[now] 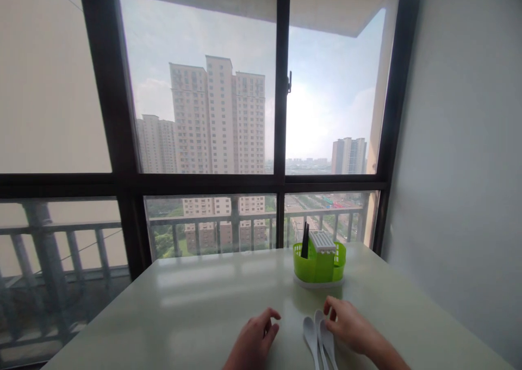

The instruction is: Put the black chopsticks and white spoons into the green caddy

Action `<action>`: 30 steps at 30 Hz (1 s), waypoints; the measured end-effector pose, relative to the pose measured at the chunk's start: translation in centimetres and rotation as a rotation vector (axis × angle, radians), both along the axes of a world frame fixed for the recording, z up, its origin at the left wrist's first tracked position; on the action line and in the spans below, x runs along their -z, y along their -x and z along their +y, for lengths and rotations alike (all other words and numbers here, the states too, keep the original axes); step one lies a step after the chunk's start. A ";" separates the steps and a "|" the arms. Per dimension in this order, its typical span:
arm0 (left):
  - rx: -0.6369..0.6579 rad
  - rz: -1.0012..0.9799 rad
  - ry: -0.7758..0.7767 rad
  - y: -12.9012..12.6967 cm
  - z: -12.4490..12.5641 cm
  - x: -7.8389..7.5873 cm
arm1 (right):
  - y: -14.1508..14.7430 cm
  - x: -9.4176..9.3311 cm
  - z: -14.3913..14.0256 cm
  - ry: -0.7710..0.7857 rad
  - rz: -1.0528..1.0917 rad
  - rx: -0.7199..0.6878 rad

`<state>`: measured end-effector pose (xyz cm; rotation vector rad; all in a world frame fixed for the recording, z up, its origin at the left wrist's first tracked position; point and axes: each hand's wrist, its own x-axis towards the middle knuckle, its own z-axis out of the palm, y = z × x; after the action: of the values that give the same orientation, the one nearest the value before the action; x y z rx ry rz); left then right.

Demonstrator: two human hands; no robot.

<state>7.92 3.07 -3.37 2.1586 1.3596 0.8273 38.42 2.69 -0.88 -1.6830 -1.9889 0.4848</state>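
Observation:
My left hand [255, 340] rests on the pale table [196, 310] near its front edge, fingers curled and apart, holding nothing. My right hand [350, 324] lies just to the right, its fingertips touching the bowls of white plastic spoons [320, 334] that lie side by side on the table between my hands. Behind the spoons stands a green plastic utensil holder [320, 264] on a white base, with a dark utensil upright in its left side and a white slotted lid on top.
The table stands against a large dark-framed window [281, 185] with a balcony railing and tall buildings beyond. A plain grey wall [460, 185] runs along the table's right side.

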 end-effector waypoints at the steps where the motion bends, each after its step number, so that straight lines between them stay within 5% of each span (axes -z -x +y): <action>1: 0.004 -0.003 0.000 0.0 0.0 -0.1 | 0.0 0.9 0.1 0.010 0.057 0.013; 7: -0.002 -0.012 -0.006 0.3 0.2 0.0 | 0.5 3.6 0.8 -0.003 0.271 0.059; 11: 0.009 -0.006 0.010 0.3 0.4 0.1 | -0.3 3.4 1.4 0.089 0.377 0.039; 16: -0.017 -0.016 0.012 0.2 0.1 -0.1 | -2.6 -2.6 2.7 0.025 0.441 -0.014; 22: -0.022 0.006 0.035 0.0 -0.1 -0.5 | -3.0 -12.2 4.4 -0.487 0.444 0.152; 26: -0.021 0.018 0.020 0.1 0.1 -0.2 | -0.7 -13.7 5.7 -0.901 0.154 0.205; 30: -0.027 0.037 0.016 0.2 0.1 -0.1 | 1.6 -12.4 6.6 -0.971 -0.236 0.160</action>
<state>7.75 3.20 -3.31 2.1576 1.4120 0.7880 36.79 9.32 11.47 -1.2512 -1.7447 -0.6778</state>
